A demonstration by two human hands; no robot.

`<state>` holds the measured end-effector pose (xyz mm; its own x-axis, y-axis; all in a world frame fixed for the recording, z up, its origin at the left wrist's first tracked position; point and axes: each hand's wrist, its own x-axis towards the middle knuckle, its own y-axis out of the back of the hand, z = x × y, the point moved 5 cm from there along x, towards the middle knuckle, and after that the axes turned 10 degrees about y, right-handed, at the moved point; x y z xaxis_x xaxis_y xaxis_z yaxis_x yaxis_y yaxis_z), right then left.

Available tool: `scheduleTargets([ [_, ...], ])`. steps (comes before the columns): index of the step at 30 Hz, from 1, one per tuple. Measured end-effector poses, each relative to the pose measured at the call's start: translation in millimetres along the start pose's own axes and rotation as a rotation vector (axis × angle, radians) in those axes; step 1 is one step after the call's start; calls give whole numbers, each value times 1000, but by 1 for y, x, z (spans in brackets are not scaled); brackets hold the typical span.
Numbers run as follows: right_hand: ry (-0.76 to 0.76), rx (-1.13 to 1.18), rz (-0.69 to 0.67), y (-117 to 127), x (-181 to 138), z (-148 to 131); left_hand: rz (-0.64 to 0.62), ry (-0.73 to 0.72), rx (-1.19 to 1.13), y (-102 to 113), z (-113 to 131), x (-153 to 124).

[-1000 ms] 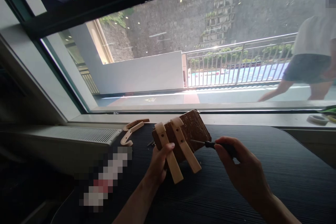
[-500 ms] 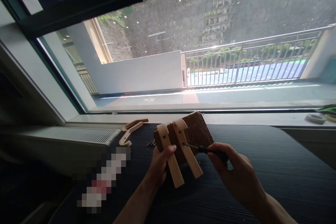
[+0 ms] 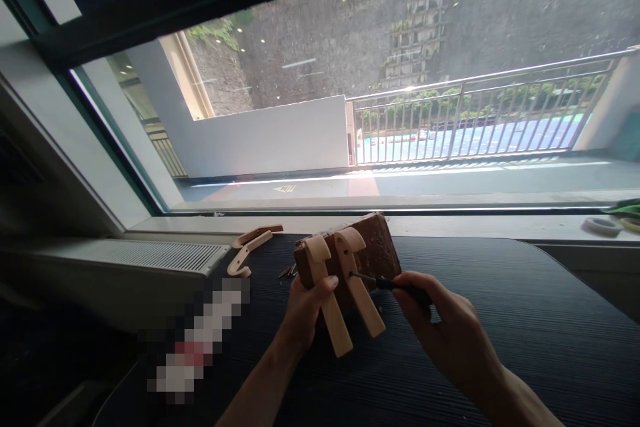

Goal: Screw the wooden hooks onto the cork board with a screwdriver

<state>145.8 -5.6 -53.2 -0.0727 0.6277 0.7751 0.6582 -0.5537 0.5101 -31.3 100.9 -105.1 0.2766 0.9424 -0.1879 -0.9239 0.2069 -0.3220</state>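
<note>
A dark brown wooden board (image 3: 376, 240) is held tilted above the table, gripped at its left end by my left hand (image 3: 303, 310), whose thumb lies across the nearer hook. Two pale curved wooden hooks lie across the board: the left hook (image 3: 336, 327) under my thumb and the right hook (image 3: 367, 310) beside it. My right hand (image 3: 445, 317) is closed around the black handle of a screwdriver (image 3: 385, 283). The screwdriver's tip meets a hole in the right hook. Fingers behind the board are hidden.
Two loose wooden hooks (image 3: 249, 252) lie at the table's far left, with several small screws (image 3: 287, 271) close to the board. The dark table (image 3: 500, 293) meets a window sill (image 3: 450, 228). A roll of tape (image 3: 601, 225) sits on the sill at right; a vented radiator (image 3: 165, 256) stands left.
The board has tilted slightly in my left hand, so the hooks' curved ends show at another angle. My right hand has shifted a little left with the screwdriver.
</note>
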Motion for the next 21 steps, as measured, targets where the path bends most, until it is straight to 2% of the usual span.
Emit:
scheduleTargets([
  [4, 12, 4, -46, -4, 0, -2, 37, -32, 41, 3, 1, 3],
  [11, 195, -127, -192, -11, 2, -7, 76, -55, 50, 5, 5, 2],
  [16, 199, -224, -271, -16, 0, 1, 127, -104, 92, 5, 9, 1],
  [19, 182, -229, -251, -19, -2, -1, 131, -130, 142, 6, 8, 2],
  [21, 107, -168, -217, -21, -3, -1, 130, -161, 176, 7, 9, 4],
])
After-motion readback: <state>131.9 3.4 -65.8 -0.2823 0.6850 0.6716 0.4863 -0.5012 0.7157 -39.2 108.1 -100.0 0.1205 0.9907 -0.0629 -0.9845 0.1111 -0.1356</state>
